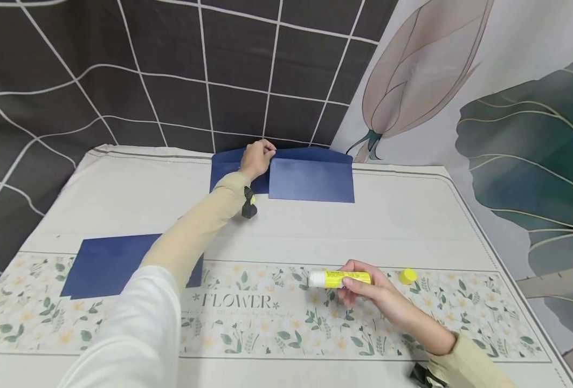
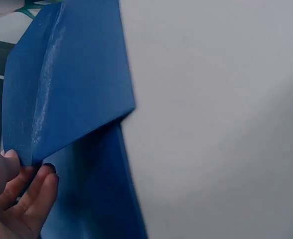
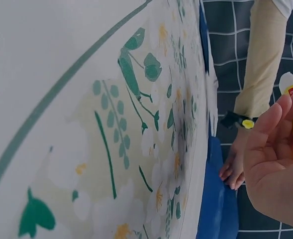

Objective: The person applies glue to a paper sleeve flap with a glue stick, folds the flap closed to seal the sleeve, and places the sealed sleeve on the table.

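Note:
At the table's far edge my left hand (image 1: 258, 158) pinches the corner of a dark blue paper envelope (image 1: 310, 180) between thumb and fingers. The left wrist view shows a whitish streak along the envelope's flap (image 2: 19, 94). Another blue envelope (image 1: 228, 175) lies partly beneath it to the left, with my hand and wrist over part of it. My right hand (image 1: 375, 291) holds a yellow glue stick (image 1: 346, 278) level above the flowered band, its white end pointing left. On the cloth to the right of that hand sits the yellow cap (image 1: 407, 276).
More blue envelopes (image 1: 106, 264) lie overlapped at the left, partly hidden by my left arm. A pale cloth with a flower print (image 1: 286, 345) covers the table. A dark gridded curtain (image 1: 170, 70) hangs right behind the far edge, and a leaf-patterned one (image 1: 533, 151) at the right.

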Available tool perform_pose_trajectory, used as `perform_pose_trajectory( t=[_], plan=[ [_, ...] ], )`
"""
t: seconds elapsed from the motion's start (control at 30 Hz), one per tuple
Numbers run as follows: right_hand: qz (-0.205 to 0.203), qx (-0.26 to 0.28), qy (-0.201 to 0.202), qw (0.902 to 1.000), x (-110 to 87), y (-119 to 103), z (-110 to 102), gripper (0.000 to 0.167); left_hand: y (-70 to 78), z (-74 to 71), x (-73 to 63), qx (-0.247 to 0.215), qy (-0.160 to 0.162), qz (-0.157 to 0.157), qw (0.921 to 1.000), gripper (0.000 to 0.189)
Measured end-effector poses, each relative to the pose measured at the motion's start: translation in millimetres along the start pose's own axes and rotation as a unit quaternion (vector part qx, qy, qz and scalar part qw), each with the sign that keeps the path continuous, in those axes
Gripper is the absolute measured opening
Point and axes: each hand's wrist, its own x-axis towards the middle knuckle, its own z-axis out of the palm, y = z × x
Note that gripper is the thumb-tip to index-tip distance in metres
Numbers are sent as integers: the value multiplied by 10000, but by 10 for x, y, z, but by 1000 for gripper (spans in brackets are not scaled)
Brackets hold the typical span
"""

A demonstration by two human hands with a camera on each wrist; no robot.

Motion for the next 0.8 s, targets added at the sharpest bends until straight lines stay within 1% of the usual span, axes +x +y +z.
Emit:
perform_pose_trajectory(
  t=[0.13, 0.23, 0.37, 0.53, 0.67, 0.8],
  plan=[
    [7, -17, 5, 10000, -2, -3, 6, 14, 40, -90, -40, -583, -92, 213, 9980, 20],
    [-36, 0, -8, 10000, 0, -7, 14, 13, 50, -178, -80, -966, -289, 203, 9947, 21],
    [-102, 42, -35, 9999, -2, -11, 17, 14, 63, -336, -159, -1340, -570, -19, 9893, 25],
    [-208, 60, -40, 9998, -21, -25, 11, 16, 85, -539, -261, -1760, -684, -316, 9815, 28],
    [-311, 41, -19, 9995, -27, -30, 14, 17, 80, -678, -385, -1898, -696, -475, 9782, 29],
    [-349, 38, -41, 9994, -30, -29, 22, 17, 56, -793, -585, -1794, -762, -578, 9791, 28]
  ],
)
